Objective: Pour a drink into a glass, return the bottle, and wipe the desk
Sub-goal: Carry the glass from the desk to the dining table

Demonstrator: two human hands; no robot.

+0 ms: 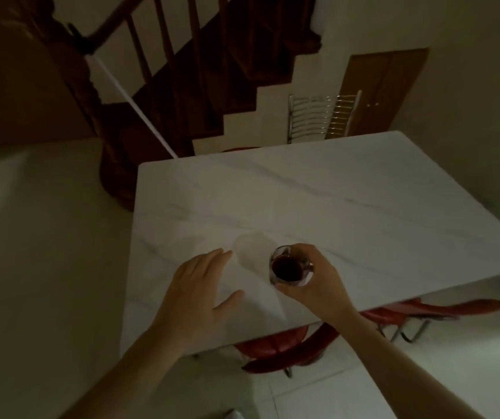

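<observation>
Grasping the glass [290, 267] near the table [348, 201] edge, right grip [312, 278] clenched round it; left grip [203, 285] released, flat alongside

Pretty dim room. A dark wooden staircase [200, 71] is climbing up the back wall, banister spindles showing along its left side. A chrome slat-back chair [322, 117] is sitting just beyond the far table edge, and a brown wooden door [384, 92] is showing right behind it. Red-seated chairs [285, 347] are poking out from under the near edge, another red one [430, 309] off to the right. Pale floor tiles [318, 394] are running underneath.
</observation>
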